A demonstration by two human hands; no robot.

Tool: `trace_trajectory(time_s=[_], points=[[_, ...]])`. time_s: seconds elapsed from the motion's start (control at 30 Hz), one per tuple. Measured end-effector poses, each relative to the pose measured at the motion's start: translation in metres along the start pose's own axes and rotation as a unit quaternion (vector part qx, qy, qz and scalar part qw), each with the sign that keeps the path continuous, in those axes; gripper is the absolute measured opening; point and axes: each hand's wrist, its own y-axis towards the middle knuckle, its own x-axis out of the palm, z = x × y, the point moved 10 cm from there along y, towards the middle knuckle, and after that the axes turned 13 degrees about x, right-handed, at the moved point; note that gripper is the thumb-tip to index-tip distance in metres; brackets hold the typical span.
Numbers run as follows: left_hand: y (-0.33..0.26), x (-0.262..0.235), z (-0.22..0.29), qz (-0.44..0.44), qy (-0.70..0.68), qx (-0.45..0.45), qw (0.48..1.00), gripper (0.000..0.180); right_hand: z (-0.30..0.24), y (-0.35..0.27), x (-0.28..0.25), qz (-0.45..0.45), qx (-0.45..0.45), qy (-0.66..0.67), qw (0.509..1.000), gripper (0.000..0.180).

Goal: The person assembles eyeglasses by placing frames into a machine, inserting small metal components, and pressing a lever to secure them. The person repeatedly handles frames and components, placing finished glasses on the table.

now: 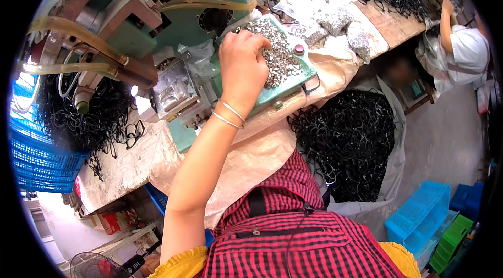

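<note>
One left hand (241,66), bare and ringed at the wrist by two thin bangles (230,115), was held over a green tray (308,72), its fingers bent down at the heap of small grey and white parts (283,60) spread inside; whether any were pinched could not be told, since the fingertips were partly hidden. Of the right arm, only a yellow sleeve (401,257) was shown at the lower right, so the right grip could not be told. A reddish button (299,49) was set at the tray's right corner, and to the left of the hand a metal fixture (175,92) was mounted. More small parts were contained in clear bags (335,19) beyond the tray. Black loops (348,142) were heaped in a pale sack to the right of the table, while others were piled beside a blue basket (42,165) at the left.
</note>
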Motion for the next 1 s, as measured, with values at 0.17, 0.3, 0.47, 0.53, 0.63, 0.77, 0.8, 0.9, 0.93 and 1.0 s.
trace_trajectory(time_s=[0.17, 0.3, 0.47, 0.53, 0.63, 0.77, 0.8, 0.9, 0.93, 1.0], points=[[-0.005, 0.01, -0.011, -0.004, -0.091, -0.064, 0.994, 0.015, 0.01, -0.005, 0.003, -0.01, 0.012, -0.001, 1.0, 0.032], [-0.012, -0.035, 0.043, 0.017, -0.027, 0.072, 0.997, 0.024, 0.018, -0.007, 0.004, -0.016, 0.017, -0.001, 1.0, 0.032], [-0.134, -0.055, 0.061, -0.27, -0.183, -0.068, 0.943, 0.021, 0.039, -0.015, 0.009, -0.034, 0.043, 0.0, 0.999, 0.032], [-0.241, -0.03, 0.026, -0.469, -0.11, -0.141, 0.865, 0.024, 0.042, -0.02, 0.01, -0.045, 0.043, -0.007, 0.998, 0.032], [-0.297, -0.014, -0.015, -0.359, -0.002, -0.133, 0.924, 0.03, 0.044, -0.018, 0.014, -0.052, 0.043, -0.014, 0.998, 0.033], [-0.316, 0.021, -0.026, -0.369, 0.073, -0.098, 0.921, 0.029, 0.042, -0.013, 0.019, -0.053, 0.042, -0.016, 0.998, 0.033], [-0.314, 0.024, -0.024, -0.36, 0.084, -0.075, 0.926, 0.027, 0.04, -0.012, 0.019, -0.052, 0.039, -0.016, 0.998, 0.033], [-0.33, 0.035, -0.026, -0.425, 0.051, -0.099, 0.898, 0.023, 0.033, -0.007, 0.019, -0.049, 0.03, -0.012, 0.998, 0.033], [-0.331, 0.034, -0.024, -0.429, 0.055, -0.09, 0.897, 0.021, 0.032, -0.007, 0.02, -0.05, 0.028, -0.01, 0.998, 0.033], [-0.326, 0.029, -0.018, -0.437, 0.063, -0.074, 0.894, 0.017, 0.032, -0.008, 0.021, -0.05, 0.026, -0.01, 0.998, 0.034]])
